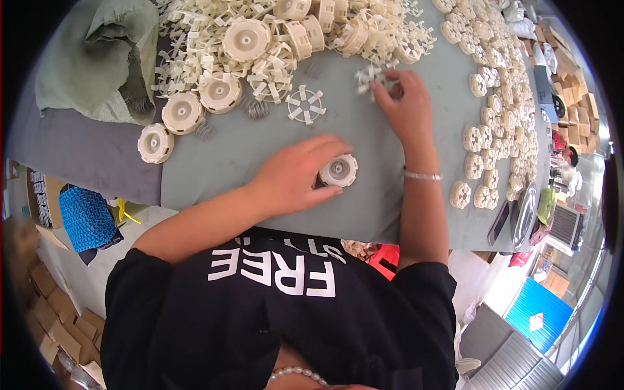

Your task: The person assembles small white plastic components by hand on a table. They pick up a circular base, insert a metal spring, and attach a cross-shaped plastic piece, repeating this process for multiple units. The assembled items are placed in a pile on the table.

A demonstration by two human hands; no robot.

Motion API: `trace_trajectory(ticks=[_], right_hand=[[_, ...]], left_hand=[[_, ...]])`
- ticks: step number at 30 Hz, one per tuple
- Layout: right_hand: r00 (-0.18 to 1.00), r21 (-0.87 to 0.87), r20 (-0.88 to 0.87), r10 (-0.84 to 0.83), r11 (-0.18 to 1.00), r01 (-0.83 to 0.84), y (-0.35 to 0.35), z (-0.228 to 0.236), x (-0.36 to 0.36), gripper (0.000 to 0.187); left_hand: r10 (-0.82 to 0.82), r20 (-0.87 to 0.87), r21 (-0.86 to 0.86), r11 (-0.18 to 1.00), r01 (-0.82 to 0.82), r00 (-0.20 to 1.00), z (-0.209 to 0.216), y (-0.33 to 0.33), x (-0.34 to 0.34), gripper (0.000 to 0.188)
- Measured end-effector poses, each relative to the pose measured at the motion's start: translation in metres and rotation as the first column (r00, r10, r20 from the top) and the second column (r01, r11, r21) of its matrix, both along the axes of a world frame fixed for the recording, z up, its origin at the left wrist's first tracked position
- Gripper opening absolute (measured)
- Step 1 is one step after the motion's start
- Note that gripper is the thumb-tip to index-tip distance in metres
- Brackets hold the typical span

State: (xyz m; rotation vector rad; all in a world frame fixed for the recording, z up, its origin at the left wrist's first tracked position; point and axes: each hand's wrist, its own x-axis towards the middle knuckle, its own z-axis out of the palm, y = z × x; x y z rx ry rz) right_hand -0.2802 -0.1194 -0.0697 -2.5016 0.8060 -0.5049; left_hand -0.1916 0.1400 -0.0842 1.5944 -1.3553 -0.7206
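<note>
My left hand (299, 174) curves round a small cream plastic wheel-like part (338, 170) resting on the grey cloth, fingers on its far side and thumb on its near side. Farther off to the right, my right hand (404, 104) pinches a white spoked plastic ring (370, 81), slightly smeared by motion. Between the hands and the heap lies another spoked ring (305, 104), flat and alone. Coiled metal springs (256, 108) are scattered beside it. To the left sit several larger round plastic parts (182, 113) in a row.
A big heap of spoked rings and round parts (246, 39) covers the far middle. Many put-together round pieces (473, 165) spread along the right side. A green-grey sack (97, 71) lies at the far left. A phone (499, 223) and a clear oval case (524, 218) sit at the right edge.
</note>
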Motion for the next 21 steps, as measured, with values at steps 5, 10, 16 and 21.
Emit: trace_trajectory(ticks=[5,10,16,21], right_hand=[[0.999,0.154,0.014,0.049,0.987,-0.050,0.046,0.016,-0.057,0.042],[0.987,0.052,0.004,0.160,0.986,-0.160,0.068,0.027,-0.070,0.053],[0.990,0.221,-0.109,0.094,0.973,-0.068,0.076,0.029,-0.096,0.061],[0.982,0.318,0.013,0.189,0.930,-0.183,0.092,0.045,-0.108,0.066]], left_hand=[[-0.028,-0.054,0.018,0.999,0.029,0.998,0.001,0.005,0.000,0.066],[-0.053,-0.071,0.051,0.997,0.057,0.996,0.003,0.004,0.002,0.069],[-0.090,-0.063,0.092,0.991,0.096,0.994,0.009,0.010,0.007,0.073],[-0.059,-0.203,0.124,0.989,0.086,0.977,0.013,0.018,0.005,0.084]])
